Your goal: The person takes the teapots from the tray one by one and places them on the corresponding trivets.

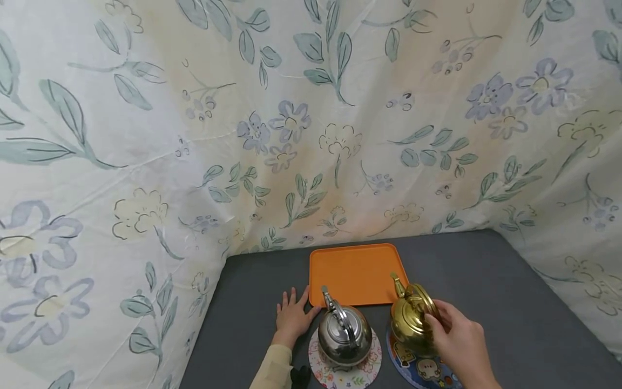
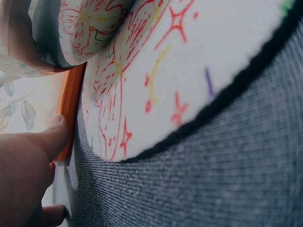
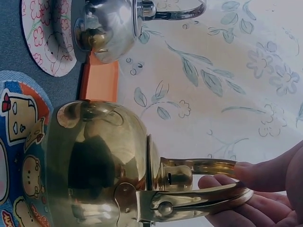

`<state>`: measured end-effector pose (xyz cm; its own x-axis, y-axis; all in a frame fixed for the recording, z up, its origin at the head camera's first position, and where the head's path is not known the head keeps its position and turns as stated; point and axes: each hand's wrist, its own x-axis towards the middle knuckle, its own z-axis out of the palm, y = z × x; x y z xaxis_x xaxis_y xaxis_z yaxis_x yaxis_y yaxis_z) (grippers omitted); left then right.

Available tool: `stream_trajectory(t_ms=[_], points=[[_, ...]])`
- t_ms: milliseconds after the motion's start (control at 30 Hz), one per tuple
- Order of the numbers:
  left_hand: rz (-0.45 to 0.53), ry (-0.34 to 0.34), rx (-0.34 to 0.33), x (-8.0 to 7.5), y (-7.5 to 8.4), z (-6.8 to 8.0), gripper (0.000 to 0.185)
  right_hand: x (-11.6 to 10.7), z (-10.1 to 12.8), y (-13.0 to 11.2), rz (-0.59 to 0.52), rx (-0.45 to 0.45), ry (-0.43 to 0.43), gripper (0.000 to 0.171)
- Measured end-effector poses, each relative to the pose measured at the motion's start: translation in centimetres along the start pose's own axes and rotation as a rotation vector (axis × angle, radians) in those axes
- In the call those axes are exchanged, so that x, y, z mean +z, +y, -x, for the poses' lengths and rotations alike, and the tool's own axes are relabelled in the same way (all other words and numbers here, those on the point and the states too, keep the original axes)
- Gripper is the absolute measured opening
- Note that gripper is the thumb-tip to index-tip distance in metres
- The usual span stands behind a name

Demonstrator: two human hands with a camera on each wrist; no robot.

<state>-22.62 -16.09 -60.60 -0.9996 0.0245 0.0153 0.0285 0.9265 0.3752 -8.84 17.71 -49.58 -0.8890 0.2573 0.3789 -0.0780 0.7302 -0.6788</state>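
Observation:
In the head view my right hand (image 1: 459,340) holds a gold kettle (image 1: 408,319) by its arched handle. Thumb and fingers curl round that handle (image 3: 215,196) in the right wrist view. The kettle is over a blue cartoon-print round mat (image 1: 407,368); whether its base touches the mat I cannot tell. A silver kettle (image 1: 342,343) stands on a white floral round mat (image 1: 318,367) to the left. My left hand (image 1: 293,316), fingers spread, rests on the dark tabletop beside the orange tray's (image 1: 357,273) near left corner.
The tray lies flat behind both kettles. Dark grey cloth (image 1: 525,324) covers the table. A floral-print curtain (image 1: 311,135) rises along the table's back and sides. A small black object (image 1: 300,376) shows near my left wrist.

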Motion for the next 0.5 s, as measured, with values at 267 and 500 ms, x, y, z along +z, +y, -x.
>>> stream_trajectory(t_ms=[267,500], points=[[-0.006,0.001,0.001,-0.02,0.11,-0.17,0.072,-0.46,-0.05,0.43,-0.001,0.049,-0.035,0.037],[-0.016,-0.017,-0.014,-0.29,0.36,-0.19,0.073,-0.69,-0.15,0.78,-0.007,0.067,-0.049,0.036]])
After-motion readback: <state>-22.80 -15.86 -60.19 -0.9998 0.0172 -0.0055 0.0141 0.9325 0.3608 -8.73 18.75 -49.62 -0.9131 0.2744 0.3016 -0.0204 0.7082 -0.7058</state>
